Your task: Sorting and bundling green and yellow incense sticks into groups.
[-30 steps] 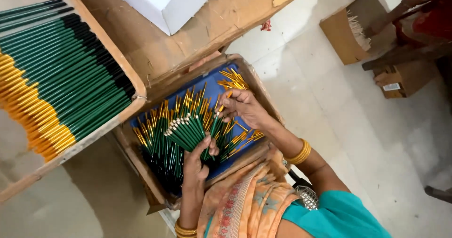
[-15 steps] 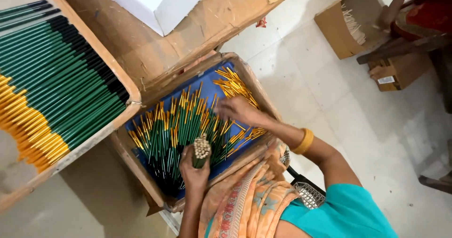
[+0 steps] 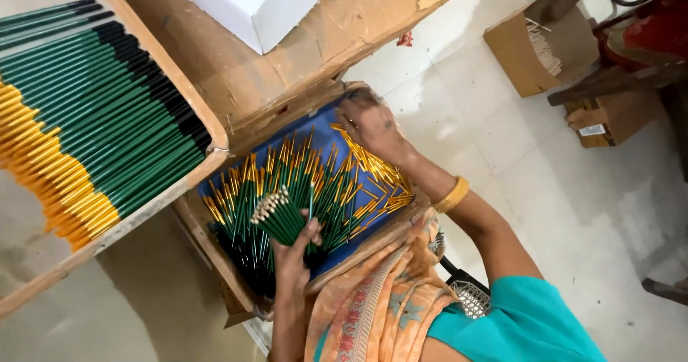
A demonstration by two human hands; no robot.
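In left hand (image 3: pixel 295 251): pencil bundle (image 3: pixel 281 218).

Green pencils (image 3: pixel 301 190) with gold ends lie on a blue box lining (image 3: pixel 326 136); a floral peach cloth (image 3: pixel 373 312) meets a teal sleeve (image 3: pixel 516 326).

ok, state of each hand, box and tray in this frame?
left hand: closed around a bundle of green pencils
right hand: spread at the far end of the blue-lined cardboard box
blue-lined cardboard box: open, full of loose pencils
wooden tray: packed with aligned rows of green pencils
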